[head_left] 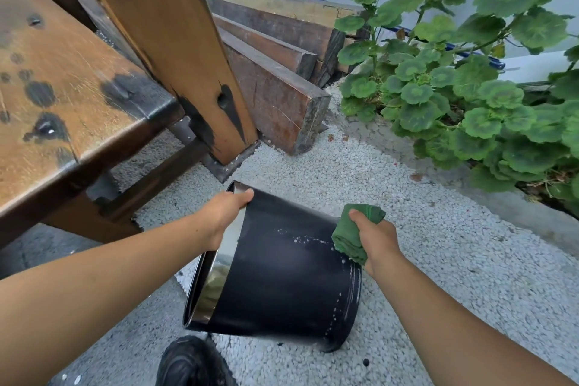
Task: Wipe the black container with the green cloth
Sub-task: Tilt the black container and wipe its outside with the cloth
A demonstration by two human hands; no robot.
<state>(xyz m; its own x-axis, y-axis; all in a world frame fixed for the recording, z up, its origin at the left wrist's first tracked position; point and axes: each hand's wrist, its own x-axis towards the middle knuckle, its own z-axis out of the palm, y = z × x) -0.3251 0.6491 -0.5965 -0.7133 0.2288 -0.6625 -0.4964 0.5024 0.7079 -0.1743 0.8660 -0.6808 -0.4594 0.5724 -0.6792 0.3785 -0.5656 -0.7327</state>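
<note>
Left hand (227, 213) grips the tilted glossy black container (282, 276) by its chrome rim; right hand (374, 238) clutches the bunched green cloth (354, 232) against its side.

The black container (282, 285) hides the left hand's (224, 216) fingers; the frame crops a shoe (191, 363).

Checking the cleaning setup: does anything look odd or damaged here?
The black round container is tipped sideways, white specks dotting its wall near the base. The brown wooden bench top carries dark blotchy stains.
</note>
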